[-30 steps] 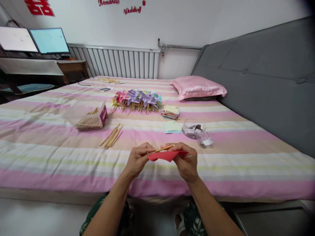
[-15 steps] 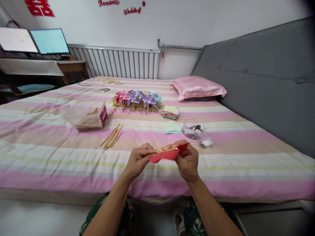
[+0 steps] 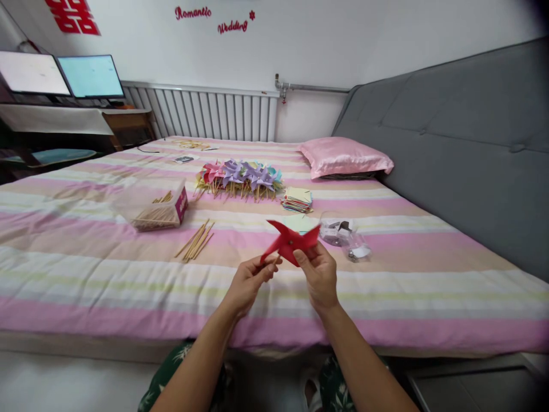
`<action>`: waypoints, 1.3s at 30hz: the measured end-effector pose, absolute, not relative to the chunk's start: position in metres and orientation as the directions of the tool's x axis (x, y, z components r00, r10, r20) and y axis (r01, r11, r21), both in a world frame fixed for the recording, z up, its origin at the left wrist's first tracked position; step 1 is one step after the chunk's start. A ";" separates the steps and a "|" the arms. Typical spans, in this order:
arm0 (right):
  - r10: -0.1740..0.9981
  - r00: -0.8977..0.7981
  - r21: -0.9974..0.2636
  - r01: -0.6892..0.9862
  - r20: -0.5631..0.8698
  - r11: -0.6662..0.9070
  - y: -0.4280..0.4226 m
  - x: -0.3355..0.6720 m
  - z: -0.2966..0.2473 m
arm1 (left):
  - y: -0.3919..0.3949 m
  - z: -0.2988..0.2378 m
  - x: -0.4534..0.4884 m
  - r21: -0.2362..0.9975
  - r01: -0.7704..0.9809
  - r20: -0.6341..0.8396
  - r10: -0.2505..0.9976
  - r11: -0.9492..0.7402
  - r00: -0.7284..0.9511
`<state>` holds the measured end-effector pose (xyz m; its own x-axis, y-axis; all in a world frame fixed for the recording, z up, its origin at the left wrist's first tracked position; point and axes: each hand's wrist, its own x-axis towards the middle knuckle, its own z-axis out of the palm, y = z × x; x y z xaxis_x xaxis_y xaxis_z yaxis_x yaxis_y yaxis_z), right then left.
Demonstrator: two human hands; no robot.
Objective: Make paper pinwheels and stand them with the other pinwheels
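A red paper pinwheel [image 3: 291, 241] faces me above the near part of the bed, with a small pin at its centre. My left hand [image 3: 251, 280] is closed beside its left blade; the fingers pinch the pinwheel's stick, which mostly hides behind them. On the other side, my right hand [image 3: 318, 274] grips the right blade, thumb in front and fingers behind. Several loose wooden sticks [image 3: 195, 240] lie on the sheet to the left of my hands. Past the pinwheel is a pale green paper sheet [image 3: 295, 221], partly covered by it.
A clear plastic box of sticks [image 3: 156, 216] stands at left. Finished pinwheels [image 3: 244, 174] lie in a row farther back, near a stack of coloured paper [image 3: 297, 199]. Clear containers of small parts [image 3: 338, 229] sit at right. A pink pillow [image 3: 343, 155] rests by the grey headboard [image 3: 450, 131].
The red pinwheel has turned from edge-on, with its stick lying across, to face me with its blades showing. Both hands have shifted their hold on it.
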<state>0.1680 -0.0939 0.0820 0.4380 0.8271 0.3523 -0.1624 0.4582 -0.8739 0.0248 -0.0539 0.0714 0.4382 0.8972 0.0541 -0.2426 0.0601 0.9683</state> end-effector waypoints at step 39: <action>0.825 0.562 -0.904 -0.379 -0.056 0.198 -0.083 0.179 0.070 | -0.055 0.069 0.021 0.978 -0.081 -0.120 0.838 0.192 0.533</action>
